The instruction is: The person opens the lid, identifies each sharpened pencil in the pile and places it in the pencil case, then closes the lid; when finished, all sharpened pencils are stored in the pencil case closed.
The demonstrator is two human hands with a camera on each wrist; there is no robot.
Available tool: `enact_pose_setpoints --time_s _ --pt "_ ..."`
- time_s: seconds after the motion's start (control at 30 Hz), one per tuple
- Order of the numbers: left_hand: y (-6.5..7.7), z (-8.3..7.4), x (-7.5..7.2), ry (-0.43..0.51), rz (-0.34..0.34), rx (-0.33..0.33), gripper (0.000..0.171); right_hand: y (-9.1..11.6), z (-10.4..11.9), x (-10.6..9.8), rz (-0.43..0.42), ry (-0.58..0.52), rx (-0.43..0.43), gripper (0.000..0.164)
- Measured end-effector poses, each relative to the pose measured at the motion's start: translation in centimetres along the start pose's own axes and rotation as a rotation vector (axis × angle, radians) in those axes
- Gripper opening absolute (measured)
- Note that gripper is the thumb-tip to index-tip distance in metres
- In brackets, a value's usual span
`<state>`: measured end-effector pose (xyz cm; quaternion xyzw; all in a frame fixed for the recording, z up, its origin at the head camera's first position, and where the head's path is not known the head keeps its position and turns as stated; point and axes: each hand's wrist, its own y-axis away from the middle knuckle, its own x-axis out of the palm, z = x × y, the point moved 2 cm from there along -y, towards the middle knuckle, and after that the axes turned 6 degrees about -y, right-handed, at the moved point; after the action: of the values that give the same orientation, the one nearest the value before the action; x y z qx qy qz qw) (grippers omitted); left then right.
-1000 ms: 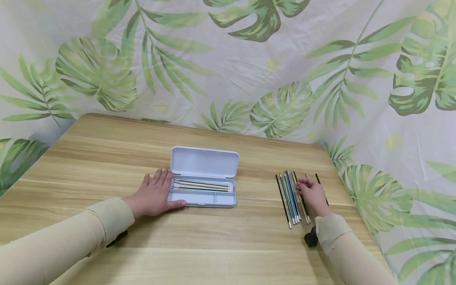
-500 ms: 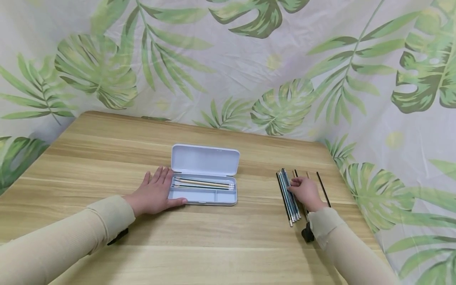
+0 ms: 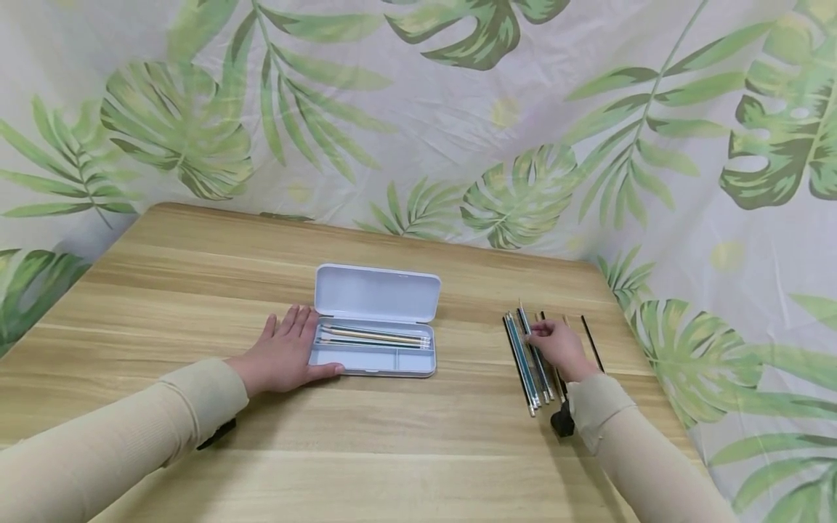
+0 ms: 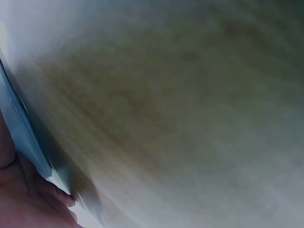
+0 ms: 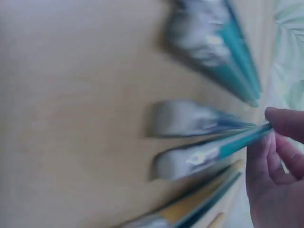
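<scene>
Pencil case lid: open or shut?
Open: the lid stands raised behind the pencil case, and pencils show inside its rear compartment.

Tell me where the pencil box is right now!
In the head view, the open pencil box sits around the middle of the table, with the person's left grip at its left end and the loose pencils off to its right.

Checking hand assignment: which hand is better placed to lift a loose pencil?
Right, likely: the right hand pinches a loose pencil; the left hand is across at the pencil case.
</scene>
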<state>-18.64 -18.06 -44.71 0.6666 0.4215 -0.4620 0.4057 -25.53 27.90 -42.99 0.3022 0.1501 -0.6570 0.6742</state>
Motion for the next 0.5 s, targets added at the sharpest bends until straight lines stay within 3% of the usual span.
enact_pose_setpoints --time_s 0.1,0.3,0.5 --pt "0.0 0.0 -0.1 -0.011 -0.006 0.002 0.118 0.0 1.3 -0.2 0.031 -0.098 -0.035 0.038" --pt "0.1 -0.1 -0.1 -0.015 -0.008 0.003 0.118 -0.4 5.3 0.2 0.187 -0.377 -0.117 0.042" --pt "0.0 0.1 0.1 -0.007 0.000 -0.002 0.118 -0.6 9.4 2.6 0.341 -0.505 -0.168 0.041"
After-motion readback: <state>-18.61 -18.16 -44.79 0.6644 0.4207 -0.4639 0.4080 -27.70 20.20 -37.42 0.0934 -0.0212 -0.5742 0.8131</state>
